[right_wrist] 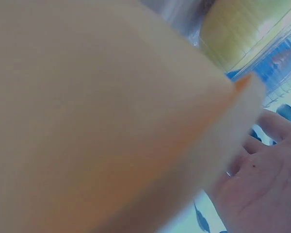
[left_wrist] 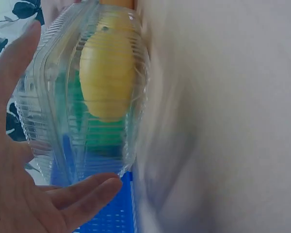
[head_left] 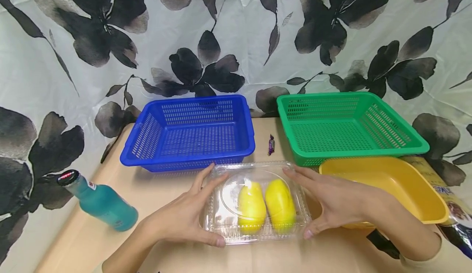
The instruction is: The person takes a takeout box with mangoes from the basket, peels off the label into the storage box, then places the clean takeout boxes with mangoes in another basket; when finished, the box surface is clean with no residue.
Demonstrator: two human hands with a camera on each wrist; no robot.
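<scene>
A clear plastic clamshell container (head_left: 230, 207) with a ribbed rim sits low at the table's front middle, its lid down. Inside lie two smooth yellow oval fruit-like pieces (head_left: 252, 207), side by side; one yellow piece (left_wrist: 108, 75) shows through the wall in the left wrist view. My left hand (head_left: 184, 217) spans the left end, thumb at the front corner and fingers at the back. On the right end, my right hand (head_left: 335, 197) holds it the same way, fingertips on the back corner, thumb low at the front. The right wrist view catches that palm (right_wrist: 259, 189) beside the container.
Behind stand a blue basket (head_left: 147, 160) and a green basket (head_left: 354, 155), with a small purple wrapped candy (head_left: 271, 145) between them. A yellow tub (head_left: 383, 174) is under my right forearm, beside a printed package (head_left: 451, 201). A teal bottle (head_left: 105, 205) tilts at left.
</scene>
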